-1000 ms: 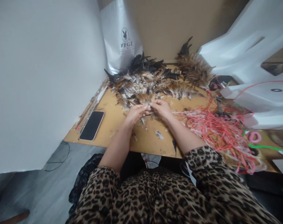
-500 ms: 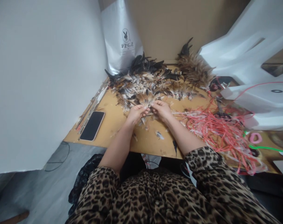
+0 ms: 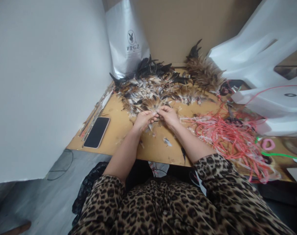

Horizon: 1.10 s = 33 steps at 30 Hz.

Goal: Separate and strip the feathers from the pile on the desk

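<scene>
- Small tuft of brown feathers [image 3: 152,103] at the centre of the frame, fanned upward from my fingertips.
- My left hand [image 3: 143,120] and right hand [image 3: 169,117] meet at its base, thumbs and fingers pinched on it; the exact grip is too small to make out.
- Just above, a loose feather pile [image 3: 148,85], black-tipped along its top, spreads across the yellowish counter [image 3: 121,130].
- A fuller brown feather bundle [image 3: 205,73] lies upper right of centre.
- Tangled red strings [image 3: 221,132] fill the right, near a pink ring [image 3: 263,144].
- A dark-screened phone [image 3: 96,132] lies left of centre.
- A silvery bag [image 3: 127,19] marked "PPGZ" stands upper left of centre.
</scene>
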{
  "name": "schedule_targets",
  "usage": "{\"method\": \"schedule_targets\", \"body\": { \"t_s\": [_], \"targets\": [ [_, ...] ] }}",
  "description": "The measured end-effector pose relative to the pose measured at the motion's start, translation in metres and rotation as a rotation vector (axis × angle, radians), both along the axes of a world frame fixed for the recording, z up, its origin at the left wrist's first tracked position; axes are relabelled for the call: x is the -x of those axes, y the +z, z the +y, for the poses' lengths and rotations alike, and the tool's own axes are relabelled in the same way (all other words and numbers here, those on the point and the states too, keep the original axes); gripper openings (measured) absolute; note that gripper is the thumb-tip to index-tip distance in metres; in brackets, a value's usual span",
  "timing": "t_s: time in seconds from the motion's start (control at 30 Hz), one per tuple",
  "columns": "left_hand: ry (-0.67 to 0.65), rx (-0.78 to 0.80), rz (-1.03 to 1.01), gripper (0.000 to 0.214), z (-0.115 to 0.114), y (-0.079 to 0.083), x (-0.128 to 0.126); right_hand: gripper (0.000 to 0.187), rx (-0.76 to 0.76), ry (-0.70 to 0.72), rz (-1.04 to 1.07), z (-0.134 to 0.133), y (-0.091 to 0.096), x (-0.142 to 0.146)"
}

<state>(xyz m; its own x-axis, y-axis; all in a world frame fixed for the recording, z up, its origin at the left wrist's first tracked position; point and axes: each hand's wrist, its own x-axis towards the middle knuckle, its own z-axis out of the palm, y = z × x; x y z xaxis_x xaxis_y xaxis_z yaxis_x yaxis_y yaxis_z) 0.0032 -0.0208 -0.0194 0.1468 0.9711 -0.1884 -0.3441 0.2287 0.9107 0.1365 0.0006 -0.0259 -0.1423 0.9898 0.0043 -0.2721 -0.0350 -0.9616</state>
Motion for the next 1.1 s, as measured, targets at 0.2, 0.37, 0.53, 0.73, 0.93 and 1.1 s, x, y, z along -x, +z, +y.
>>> {"method": "schedule_targets", "body": {
  "t_s": [0.2, 0.37, 0.53, 0.73, 0.93, 1.1],
  "targets": [
    [0.006, -0.046, 0.025, 0.016, 0.001, -0.002, 0.001, 0.031, 0.029, 0.014, -0.008, -0.002, 0.002, 0.000],
    [-0.004, -0.111, 0.127, 0.017, 0.001, -0.005, 0.001, 0.030, 0.033, 0.049, -0.007, 0.000, 0.000, -0.001],
    [0.016, -0.132, 0.150, 0.018, 0.001, -0.006, -0.002, 0.030, 0.005, 0.026, 0.017, 0.000, -0.002, -0.001],
    [0.021, -0.160, 0.150, 0.018, 0.002, -0.006, 0.000, 0.029, 0.052, 0.032, 0.087, 0.000, 0.001, -0.001],
    [0.140, -0.105, -0.081, 0.014, 0.008, -0.005, 0.010, 0.030, 0.010, 0.022, 0.199, 0.006, 0.010, -0.013],
    [0.180, -0.055, -0.142, 0.012, 0.010, -0.003, 0.015, 0.028, -0.038, 0.031, 0.106, 0.009, 0.014, -0.025]
  ]
}}
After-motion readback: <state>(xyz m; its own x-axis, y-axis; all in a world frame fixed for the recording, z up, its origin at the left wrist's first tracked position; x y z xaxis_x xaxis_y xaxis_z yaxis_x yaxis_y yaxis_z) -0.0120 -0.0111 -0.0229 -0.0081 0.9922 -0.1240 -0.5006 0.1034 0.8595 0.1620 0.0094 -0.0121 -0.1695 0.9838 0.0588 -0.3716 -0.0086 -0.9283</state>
